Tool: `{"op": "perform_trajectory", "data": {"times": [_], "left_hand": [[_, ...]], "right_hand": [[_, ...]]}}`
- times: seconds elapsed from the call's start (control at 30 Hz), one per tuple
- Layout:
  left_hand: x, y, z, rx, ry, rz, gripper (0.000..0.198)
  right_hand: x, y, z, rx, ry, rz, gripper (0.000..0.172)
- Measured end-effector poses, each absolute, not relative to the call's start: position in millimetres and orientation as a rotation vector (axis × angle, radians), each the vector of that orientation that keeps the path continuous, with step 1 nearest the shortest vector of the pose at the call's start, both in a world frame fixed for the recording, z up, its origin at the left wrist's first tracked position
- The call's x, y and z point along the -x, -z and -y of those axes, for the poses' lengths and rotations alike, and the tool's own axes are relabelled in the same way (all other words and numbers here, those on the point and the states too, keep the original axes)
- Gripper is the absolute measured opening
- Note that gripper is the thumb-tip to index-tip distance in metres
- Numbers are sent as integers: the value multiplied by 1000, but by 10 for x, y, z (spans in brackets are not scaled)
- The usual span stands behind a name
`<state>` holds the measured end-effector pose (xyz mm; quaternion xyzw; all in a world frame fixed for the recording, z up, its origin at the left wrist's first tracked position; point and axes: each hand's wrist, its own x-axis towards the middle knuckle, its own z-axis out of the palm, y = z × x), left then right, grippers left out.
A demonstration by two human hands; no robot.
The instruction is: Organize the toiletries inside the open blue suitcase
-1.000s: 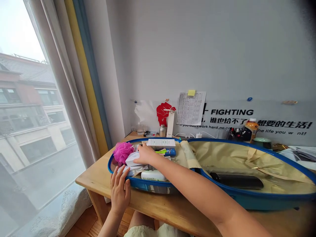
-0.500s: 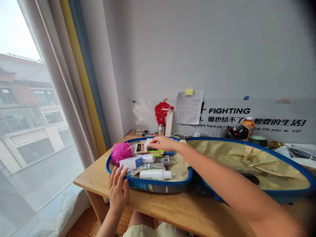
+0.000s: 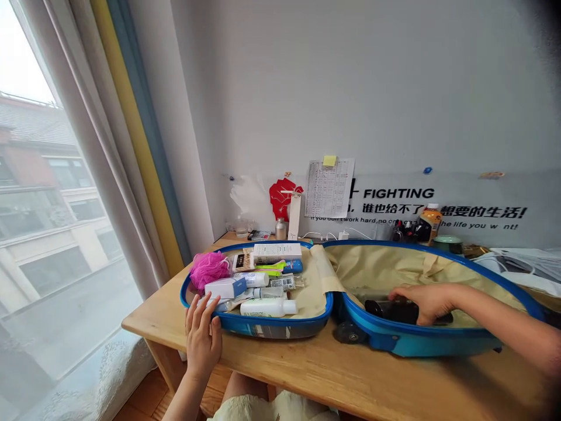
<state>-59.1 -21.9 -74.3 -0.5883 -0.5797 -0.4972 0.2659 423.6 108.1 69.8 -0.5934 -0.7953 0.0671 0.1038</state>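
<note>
A blue suitcase lies spread in two halves on the table. My left hand point(image 3: 204, 336) rests with fingers outstretched on the near rim of its left half point(image 3: 280, 330). That half holds a pink mesh bath puff point(image 3: 209, 269), a white-and-blue box point(image 3: 225, 287), a white bottle point(image 3: 268, 307), a white tube point(image 3: 256, 279), a pack of cotton swabs point(image 3: 243, 262) and a long white box point(image 3: 277, 252). Inside the right half point(image 3: 442, 334), my right hand point(image 3: 427, 302) is closed around a dark, glossy object point(image 3: 392, 311), whose kind I cannot make out. The palm hides part of it.
The wooden table point(image 3: 307, 371) shows along the front. Behind the suitcase stand a small metallic bottle point(image 3: 281, 228), an orange-and-black bottle point(image 3: 428, 224) and a green lidded container point(image 3: 447, 242). White cables point(image 3: 504, 260) lie at the right. A window and curtains flank the left.
My right hand has moved from the suitcase's left half to its right half and taken hold of the dark object. The long white box now lies uncovered. My left hand stays on the rim.
</note>
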Motion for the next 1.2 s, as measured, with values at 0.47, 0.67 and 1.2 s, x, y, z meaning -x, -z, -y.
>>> {"op": "perform_trajectory", "data": {"times": [0.47,0.67,1.2], "left_hand": [[602,727,222,1603,1303,1526,38],[599,722,232,1596,1311,1529,38],[610,744,226,1603,1305,1527,39]], "right_hand": [[-4240,-1122,-1303,1789,-339,2517,43],[-3539,-1494,-1149,1404,-255,2547,65],[-2191,-1032,-1080,893,-528,2807,48]]}}
